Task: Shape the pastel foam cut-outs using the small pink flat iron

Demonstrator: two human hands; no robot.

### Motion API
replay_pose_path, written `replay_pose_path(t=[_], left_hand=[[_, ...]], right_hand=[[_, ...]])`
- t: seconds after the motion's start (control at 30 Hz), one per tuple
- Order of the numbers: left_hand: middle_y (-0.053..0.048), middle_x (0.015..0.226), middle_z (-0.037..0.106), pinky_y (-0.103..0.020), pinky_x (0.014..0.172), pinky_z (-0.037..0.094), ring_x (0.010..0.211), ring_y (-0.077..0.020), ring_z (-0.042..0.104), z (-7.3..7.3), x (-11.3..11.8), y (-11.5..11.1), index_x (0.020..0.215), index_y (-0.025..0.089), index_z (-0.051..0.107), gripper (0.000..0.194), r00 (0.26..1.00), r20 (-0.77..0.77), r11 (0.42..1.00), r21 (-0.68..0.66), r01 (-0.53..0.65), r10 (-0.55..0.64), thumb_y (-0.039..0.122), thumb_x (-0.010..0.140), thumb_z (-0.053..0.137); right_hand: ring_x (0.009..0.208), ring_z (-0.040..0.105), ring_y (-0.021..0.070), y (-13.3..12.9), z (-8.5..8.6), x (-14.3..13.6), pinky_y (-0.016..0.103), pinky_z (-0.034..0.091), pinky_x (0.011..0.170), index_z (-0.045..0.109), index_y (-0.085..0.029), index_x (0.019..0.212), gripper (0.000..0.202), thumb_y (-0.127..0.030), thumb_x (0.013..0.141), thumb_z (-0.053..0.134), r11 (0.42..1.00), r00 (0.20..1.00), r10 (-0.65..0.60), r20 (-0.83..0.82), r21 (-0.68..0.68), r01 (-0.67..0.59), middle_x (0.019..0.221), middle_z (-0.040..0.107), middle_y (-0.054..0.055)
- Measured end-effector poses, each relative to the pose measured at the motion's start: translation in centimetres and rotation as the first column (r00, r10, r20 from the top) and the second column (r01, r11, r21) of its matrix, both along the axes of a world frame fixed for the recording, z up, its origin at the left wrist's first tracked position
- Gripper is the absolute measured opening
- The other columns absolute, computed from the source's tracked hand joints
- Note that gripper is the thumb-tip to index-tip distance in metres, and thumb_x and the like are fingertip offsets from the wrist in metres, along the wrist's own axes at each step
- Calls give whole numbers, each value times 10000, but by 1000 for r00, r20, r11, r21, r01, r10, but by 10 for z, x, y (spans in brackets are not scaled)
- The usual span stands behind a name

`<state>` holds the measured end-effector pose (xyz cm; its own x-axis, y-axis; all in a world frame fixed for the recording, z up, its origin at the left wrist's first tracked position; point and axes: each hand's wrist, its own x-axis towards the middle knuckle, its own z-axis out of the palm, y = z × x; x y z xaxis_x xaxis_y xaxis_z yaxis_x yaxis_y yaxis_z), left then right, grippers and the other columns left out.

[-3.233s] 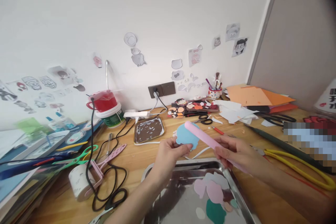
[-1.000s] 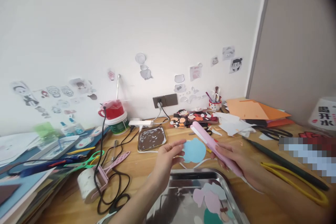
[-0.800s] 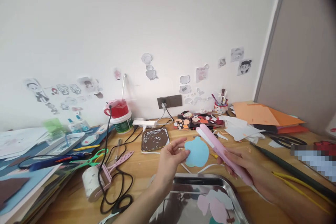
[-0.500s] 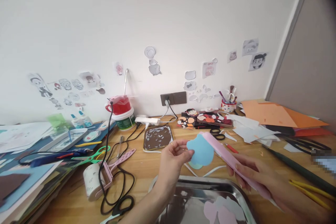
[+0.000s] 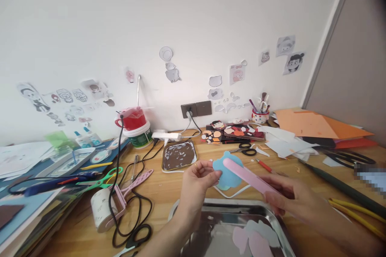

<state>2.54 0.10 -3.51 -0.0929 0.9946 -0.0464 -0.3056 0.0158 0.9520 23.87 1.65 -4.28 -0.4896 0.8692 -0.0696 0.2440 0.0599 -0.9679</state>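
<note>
Between the thumb and fingers of my left hand (image 5: 201, 178) is a light blue cut-out (image 5: 226, 176) with a bumpy outline, held up above the far edge of the metal tray. A paler piece shows along its lower edge. My right hand (image 5: 285, 194) is wrapped round a long pink stick (image 5: 251, 178) with a rounded tip; its exact kind is unclear. The stick's tip overlaps the face of the blue cut-out. Below, several pale pink and grey cut-outs (image 5: 256, 237) lie in the shiny metal tray (image 5: 211, 225).
Left are a lint roller (image 5: 104, 209), green-handled scissors (image 5: 101, 182), tangled black cables and a red-and-white bucket (image 5: 137, 134). A brown-coated dish (image 5: 179, 156) and a power strip (image 5: 167, 135) stand behind. Rightward lie black scissors (image 5: 249, 150), a red pen (image 5: 265, 166) and paper scraps (image 5: 289, 142).
The pink stick has turned and shifted left, so its tip now lies across the front of the blue cut-out instead of at its upper right edge. The view has shifted slightly.
</note>
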Motion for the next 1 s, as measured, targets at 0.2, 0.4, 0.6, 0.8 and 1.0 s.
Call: replay_pose_path(t=[0.2, 0.4, 0.6, 0.8, 1.0], left_hand=[[11, 700, 551, -188, 529, 415, 573, -79, 503, 5, -1, -3, 752, 161, 556, 241, 998, -54, 999, -3, 37, -37, 260, 563, 668], [-18, 649, 556, -185, 543, 404, 592, -89, 492, 11, -6, -1, 645, 124, 566, 212, 992, -126, 997, -71, 25, -34, 327, 612, 618], [-11, 654, 525, -197, 563, 404, 603, -91, 479, 10, -10, -1, 626, 138, 520, 248, 995, -100, 999, -33, -3, 0, 378, 639, 580], [40, 548, 401, -193, 519, 390, 556, -87, 432, 8, -11, 1, 577, 169, 414, 306, 997, 18, 997, 35, -71, 71, 444, 688, 490], [27, 430, 378, -195, 469, 349, 459, -81, 395, 0, -7, 3, 419, 160, 341, 472, 997, -42, 997, -21, -73, 72, 539, 693, 401]], right_hand=[[463, 444, 88, -5, 1, -1, 190, 352, 429, 550, -161, 1054, 381, -380, 745, 499, 999, 998, 32, 62, 22, -33, 540, 486, -20], [449, 437, 73, -2, -7, 1, 176, 339, 419, 528, -197, 1092, 389, -381, 751, 495, 995, 989, 102, 103, 0, -103, 569, 510, -19], [445, 433, 60, -4, -5, 0, 165, 335, 417, 538, -196, 1071, 368, -383, 759, 483, 993, 988, 118, 97, -8, -118, 582, 503, -22], [428, 446, 49, -3, 0, -3, 148, 321, 395, 557, -148, 993, 356, -392, 741, 501, 994, 991, 105, 85, -42, -101, 600, 522, -14], [421, 427, 44, -1, -2, -3, 154, 311, 400, 553, -143, 732, 262, -396, 748, 487, 995, 996, 87, 24, -58, -86, 591, 500, -26]])
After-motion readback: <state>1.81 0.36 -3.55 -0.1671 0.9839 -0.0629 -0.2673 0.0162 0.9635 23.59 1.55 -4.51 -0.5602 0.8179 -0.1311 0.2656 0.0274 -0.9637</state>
